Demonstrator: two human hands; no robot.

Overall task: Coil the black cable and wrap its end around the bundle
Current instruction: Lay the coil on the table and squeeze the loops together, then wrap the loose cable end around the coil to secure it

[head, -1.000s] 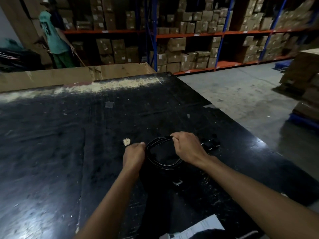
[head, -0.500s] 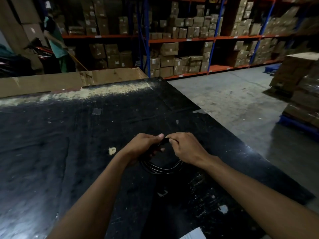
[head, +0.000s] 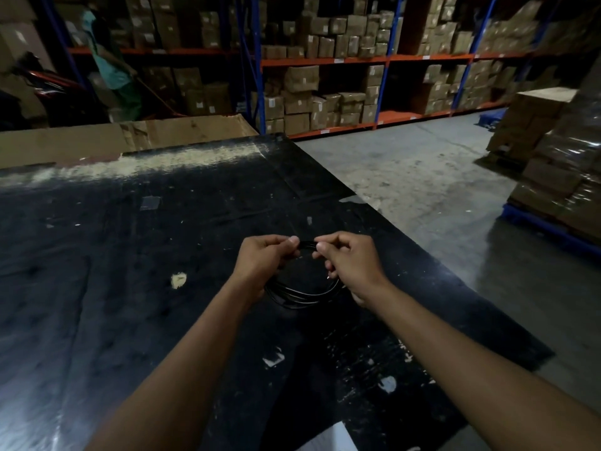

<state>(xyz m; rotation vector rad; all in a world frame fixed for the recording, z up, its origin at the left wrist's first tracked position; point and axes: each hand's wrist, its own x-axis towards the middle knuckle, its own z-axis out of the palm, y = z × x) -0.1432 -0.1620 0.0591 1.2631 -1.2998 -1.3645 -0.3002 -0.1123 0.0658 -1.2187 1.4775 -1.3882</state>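
The black cable (head: 302,296) is looped into a coil of several turns, held just above the black table (head: 130,255). My left hand (head: 263,262) pinches the top of the coil from the left. My right hand (head: 349,263) pinches the top from the right, fingertips nearly meeting the left thumb. The lower arc of the coil hangs between my wrists. The cable's ends are hidden behind my hands or lost against the dark surface.
The table's right edge (head: 406,242) drops to a concrete floor (head: 422,177). A cardboard sheet (head: 130,138) lies at the far edge. Shelving with boxes (head: 325,92) stands behind, wrapped pallets (head: 559,177) at the right, a person (head: 113,66) far left.
My left hand has moved from the coil's left side up to its top, next to my right hand. The view has shifted and the plug on the table is out of sight.
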